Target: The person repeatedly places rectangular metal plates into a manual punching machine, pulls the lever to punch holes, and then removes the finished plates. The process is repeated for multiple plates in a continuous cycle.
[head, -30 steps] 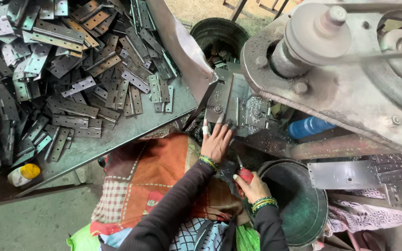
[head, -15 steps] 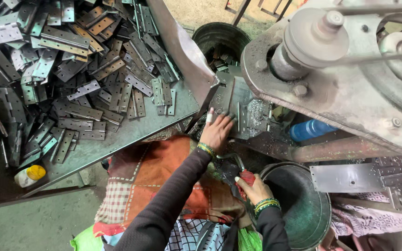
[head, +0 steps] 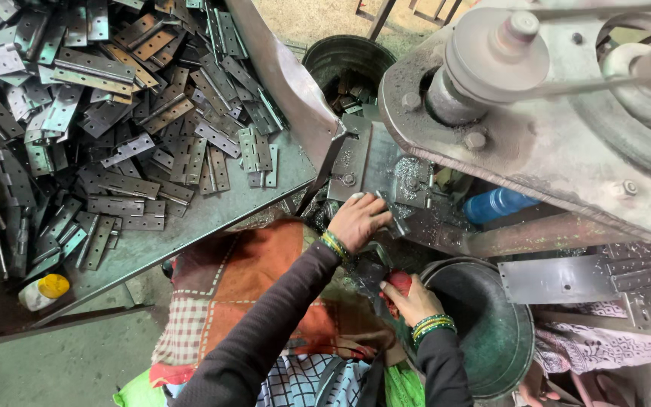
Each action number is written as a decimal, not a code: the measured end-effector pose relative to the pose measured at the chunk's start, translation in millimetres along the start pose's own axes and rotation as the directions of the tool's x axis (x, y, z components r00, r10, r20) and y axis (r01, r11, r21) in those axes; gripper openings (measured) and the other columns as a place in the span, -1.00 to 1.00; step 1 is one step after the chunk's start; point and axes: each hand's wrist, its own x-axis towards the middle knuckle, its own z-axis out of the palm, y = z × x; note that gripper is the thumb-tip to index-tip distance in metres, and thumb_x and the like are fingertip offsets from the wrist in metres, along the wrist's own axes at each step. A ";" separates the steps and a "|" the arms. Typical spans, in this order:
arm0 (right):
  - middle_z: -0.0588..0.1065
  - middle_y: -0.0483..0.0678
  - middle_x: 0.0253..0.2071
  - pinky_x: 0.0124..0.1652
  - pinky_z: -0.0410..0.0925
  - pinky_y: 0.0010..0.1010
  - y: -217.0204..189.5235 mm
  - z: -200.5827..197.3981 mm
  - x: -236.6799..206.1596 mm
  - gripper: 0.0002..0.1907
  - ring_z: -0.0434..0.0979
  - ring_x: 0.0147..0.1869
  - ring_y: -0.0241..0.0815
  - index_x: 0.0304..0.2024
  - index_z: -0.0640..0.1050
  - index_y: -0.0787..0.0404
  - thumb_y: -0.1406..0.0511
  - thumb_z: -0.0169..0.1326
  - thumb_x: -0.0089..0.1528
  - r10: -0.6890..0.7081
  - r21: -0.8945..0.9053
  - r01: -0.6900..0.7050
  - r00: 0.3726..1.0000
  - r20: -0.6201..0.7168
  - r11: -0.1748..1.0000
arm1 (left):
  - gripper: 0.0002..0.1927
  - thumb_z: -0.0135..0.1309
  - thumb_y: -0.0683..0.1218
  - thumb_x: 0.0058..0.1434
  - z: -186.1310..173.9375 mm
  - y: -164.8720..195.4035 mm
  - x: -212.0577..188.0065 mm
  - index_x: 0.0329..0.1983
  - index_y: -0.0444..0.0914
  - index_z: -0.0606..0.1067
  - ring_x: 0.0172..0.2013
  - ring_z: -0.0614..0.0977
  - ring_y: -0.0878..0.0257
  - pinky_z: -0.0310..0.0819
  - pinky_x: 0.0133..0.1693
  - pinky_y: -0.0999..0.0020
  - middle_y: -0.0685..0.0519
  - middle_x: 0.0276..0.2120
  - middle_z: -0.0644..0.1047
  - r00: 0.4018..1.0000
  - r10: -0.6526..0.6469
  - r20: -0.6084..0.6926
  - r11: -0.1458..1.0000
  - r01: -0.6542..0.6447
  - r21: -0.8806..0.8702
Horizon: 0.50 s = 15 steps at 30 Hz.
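Observation:
My left hand (head: 359, 218) reaches forward to the bed of the press machine (head: 536, 128), its fingers closed on a small metal hinge piece (head: 383, 205) at the die plate (head: 386, 169). My right hand (head: 410, 298) sits lower, wrapped around a red-handled lever (head: 398, 280) just left of a dark round metal basin (head: 484, 324). Both wrists wear green and yellow bangles. A big heap of grey metal hinges (head: 107, 113) covers the table to my left.
A dark bucket (head: 346, 64) with metal parts stands behind the die. A blue bottle (head: 499, 203) lies under the machine arm. A white bottle with a yellow cap (head: 43, 291) sits at the table's lower left. Flat metal plates (head: 566, 279) lie at right. Patterned cloth (head: 220, 301) covers my lap.
My left hand has moved forward and right onto the die plate and closed over the hinge piece. My right hand stays on the red handle.

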 end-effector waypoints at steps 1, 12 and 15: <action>0.62 0.37 -0.23 -0.13 0.51 -0.12 3.6 2.6 1.8 0.05 0.69 -0.24 0.24 0.18 0.35 0.36 -0.35 0.06 0.04 -0.055 -0.004 0.055 0.998 -0.035 0.998 | -0.77 0.08 -0.10 0.20 -3.2 0.4 7.7 -0.06 -0.15 0.47 0.01 0.48 0.06 0.38 0.10 0.11 0.04 -0.14 0.44 0.999 -0.040 -0.014 0.999 0.040 0.004; 0.61 0.32 -0.18 -0.01 0.45 -0.03 13.3 11.6 9.0 -0.14 0.62 0.02 0.33 -0.01 0.47 0.19 -0.36 0.05 0.03 -0.071 -0.021 0.070 0.996 -0.056 0.997 | -0.60 0.24 -0.01 0.17 14.6 34.2 63.3 -0.07 -0.32 0.42 -0.17 0.54 -0.04 0.53 -0.36 0.06 -0.15 -0.14 0.42 0.739 -0.627 -0.247 0.756 0.653 0.036; 0.61 0.28 -0.16 0.00 0.44 -0.03 13.4 12.1 7.2 -0.17 0.61 0.04 0.31 0.01 0.47 0.14 -0.34 0.04 0.03 -0.083 0.009 0.084 0.993 -0.081 0.996 | -0.65 0.24 -0.07 0.09 27.6 50.6 51.5 -0.08 -0.18 0.46 -0.04 0.51 -0.02 0.51 -0.13 0.08 -0.04 -0.06 0.45 0.840 -0.506 -0.196 0.812 0.540 0.222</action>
